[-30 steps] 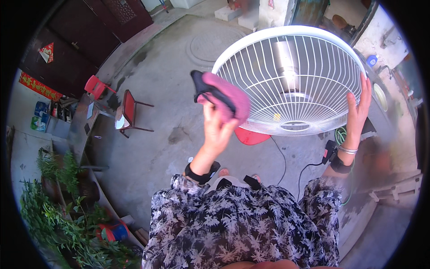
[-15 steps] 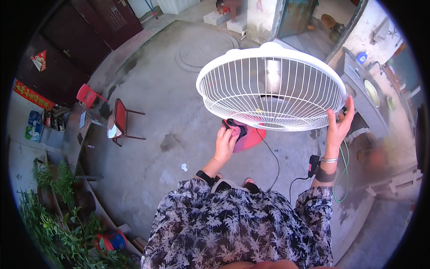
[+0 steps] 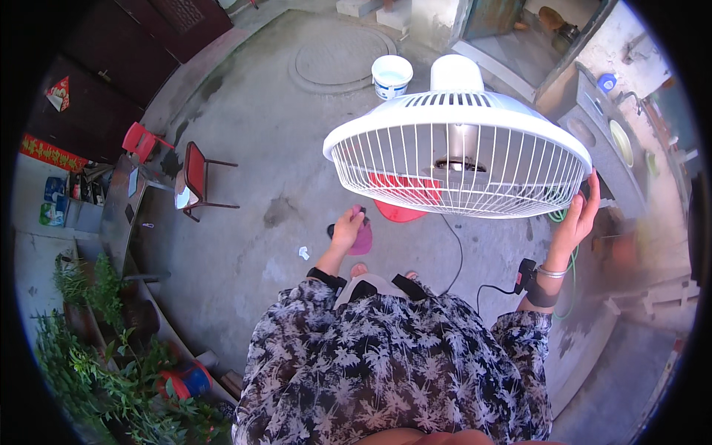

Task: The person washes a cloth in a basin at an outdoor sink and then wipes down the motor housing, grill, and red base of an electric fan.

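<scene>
A white electric fan [image 3: 475, 111] stands in front of me, its wire front guard tipped toward me. Against the right end of its rim, my right hand [image 3: 578, 215] grips the edge between thumb and fingers. My left hand [image 3: 346, 227] is lower and to the left, apart from the fan, closed on a purple-pink cloth [image 3: 361, 239] that hangs from it. Something small and black shows beside that hand; its kind is unclear. Partly behind the guard, a red surface [image 3: 400, 213] shows below the fan.
A white bucket [image 3: 391, 76] stands beyond the fan. Red chairs [image 3: 196, 182] and a table [image 3: 122, 215] are at left, potted plants [image 3: 111, 356] at lower left. On the right are a sink counter [image 3: 586, 122] and a green hose [image 3: 571, 274]. A dark cable [image 3: 458, 256] crosses the concrete floor.
My left hand has drawn the cloth down and left, away from the guard. The fan's head appears tilted differently, showing more of its back housing. My right hand stays at the rim.
</scene>
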Demonstrator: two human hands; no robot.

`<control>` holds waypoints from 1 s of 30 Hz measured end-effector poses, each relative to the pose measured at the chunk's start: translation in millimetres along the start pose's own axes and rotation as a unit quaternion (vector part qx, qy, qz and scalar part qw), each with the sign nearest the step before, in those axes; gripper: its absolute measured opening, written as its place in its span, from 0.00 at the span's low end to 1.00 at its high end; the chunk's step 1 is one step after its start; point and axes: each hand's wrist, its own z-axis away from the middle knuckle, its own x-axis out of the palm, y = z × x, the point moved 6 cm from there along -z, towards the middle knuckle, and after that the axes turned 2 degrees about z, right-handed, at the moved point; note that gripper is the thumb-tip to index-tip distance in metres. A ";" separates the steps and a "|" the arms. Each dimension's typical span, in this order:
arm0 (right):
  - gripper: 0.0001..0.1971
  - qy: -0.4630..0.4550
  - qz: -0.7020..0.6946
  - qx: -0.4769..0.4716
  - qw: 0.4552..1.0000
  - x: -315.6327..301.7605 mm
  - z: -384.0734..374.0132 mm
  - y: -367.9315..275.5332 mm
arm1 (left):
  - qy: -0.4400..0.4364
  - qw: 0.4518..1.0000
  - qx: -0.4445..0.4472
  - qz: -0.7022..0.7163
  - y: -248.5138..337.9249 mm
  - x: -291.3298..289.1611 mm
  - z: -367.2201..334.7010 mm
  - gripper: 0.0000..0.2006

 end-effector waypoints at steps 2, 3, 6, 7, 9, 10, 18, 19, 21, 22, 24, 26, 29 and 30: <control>0.24 0.005 0.007 -0.007 1.000 -0.7 -0.8 13.9 | -0.014 0.996 -0.011 0.090 -1.7 -1.7 -2.1 0.11; 0.22 -0.003 0.030 -0.020 0.999 -1.3 -1.0 16.3 | -0.015 0.996 -0.014 0.089 -1.8 -1.1 -2.5 0.11; 0.22 -0.004 0.052 -0.049 0.997 2.2 -6.3 21.0 | -0.029 0.981 -0.067 0.182 2.0 9.3 1.6 0.11; 0.23 -0.008 0.055 -0.057 0.997 3.1 -11.3 20.8 | -0.033 0.981 -0.065 0.181 14.0 15.5 2.2 0.11; 0.24 -0.004 0.064 -0.073 0.995 2.2 -21.5 20.7 | -0.068 0.969 -0.084 0.223 37.4 36.9 6.2 0.12; 0.24 -0.002 0.063 -0.083 0.995 2.0 -27.1 18.1 | -0.072 0.969 -0.083 0.223 44.7 44.8 9.3 0.12; 0.18 0.135 -0.023 -0.033 0.990 -36.2 -44.4 57.8 | -0.194 0.952 -0.076 0.226 124.1 126.2 28.5 0.14; 0.13 0.141 -0.062 0.011 0.988 -33.6 -38.6 76.8 | -0.199 0.950 -0.083 0.225 122.6 139.6 26.1 0.14; 0.12 0.033 -0.066 0.066 0.995 -24.1 -23.4 125.6 | -0.267 0.942 -0.010 0.204 130.0 168.6 21.6 0.14; 0.12 -0.071 -0.076 0.121 0.987 -13.9 -10.0 150.7 | -0.272 0.941 -0.016 0.203 129.5 178.8 25.7 0.14; 0.15 -0.242 0.032 0.099 0.965 3.6 21.3 169.0 | -0.343 0.926 -0.003 0.157 137.4 197.6 39.1 0.16; 0.20 -0.413 -0.013 0.127 0.902 28.2 53.0 172.6 | -0.377 0.916 0.000 0.138 146.4 217.7 42.1 0.16; 0.28 -0.466 -0.069 0.029 0.881 34.6 84.2 182.4 | -0.449 0.885 0.010 0.125 169.6 260.8 52.1 0.16; 0.29 -0.487 -0.113 0.081 0.862 33.4 96.9 189.6 | -0.484 0.865 0.014 0.131 181.1 275.4 59.3 0.17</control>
